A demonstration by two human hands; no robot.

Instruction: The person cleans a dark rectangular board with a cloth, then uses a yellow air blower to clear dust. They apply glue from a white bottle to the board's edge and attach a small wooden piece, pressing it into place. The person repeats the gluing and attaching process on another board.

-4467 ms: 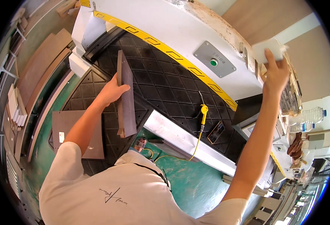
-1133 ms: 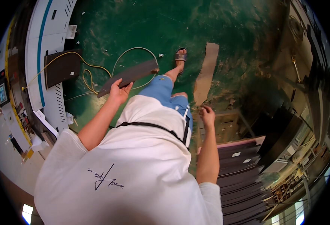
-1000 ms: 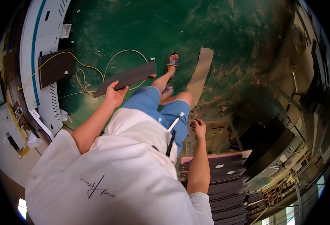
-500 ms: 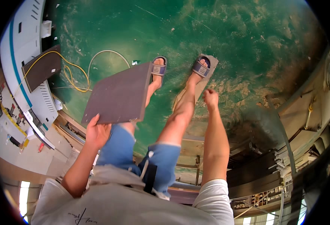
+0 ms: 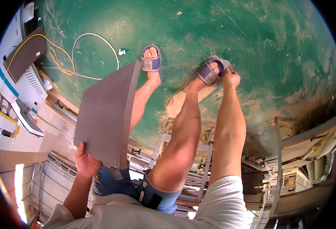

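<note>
A flat dark grey-brown panel (image 5: 103,110) stands tilted at my left side. My left hand (image 5: 87,161) grips it by its lower left edge, thumb on the broad face and fingers behind. On the green floor lies a strip of corrugated cardboard (image 5: 175,105), with my right foot in a slipper (image 5: 209,72) on top of it. Reaching down beside that slipper, my right hand (image 5: 231,78) is closed at the cardboard's far right edge. Its fingertips are partly hidden there.
A yellow cable (image 5: 53,53) and a pale hose (image 5: 95,35) loop across the floor at the left. Another dark panel (image 5: 26,57) leans against a white machine (image 5: 36,84). Behind my legs stands a metal frame (image 5: 204,168); boards and shelving (image 5: 309,145) line the right side.
My right hand has moved forward and right to the cardboard's edge as I bend lower. The panel in my left hand has turned more upright and shifted left.
</note>
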